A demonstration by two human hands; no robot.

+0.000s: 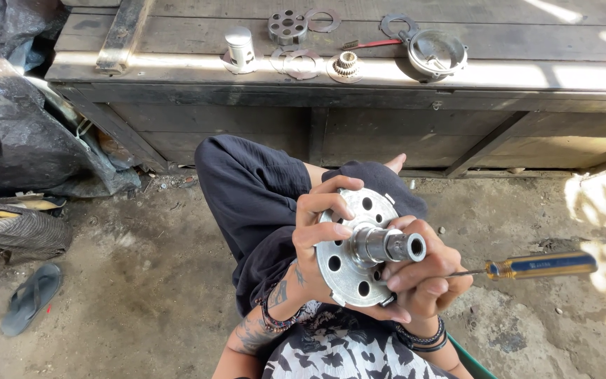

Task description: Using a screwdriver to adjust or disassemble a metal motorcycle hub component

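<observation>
Over our lap, left hand point(317, 228) clamps the perforated metal disc point(345, 263) steady; right hand point(422, 274) grips its shaft point(387, 245) plus a screwdriver point(534, 265), kept ready.

**A dusty yard and an old wooden bench**

I see a dirt floor point(142, 281), grey and dusty, with small stones on it. A long dark wooden bench point(359, 119) stands at the far side. Bright sun hits its front edge and the ground at the right. A black plastic sheet point(29, 119) is bunched at the left. A grey sandal point(29, 298) lies on the dirt.
</observation>
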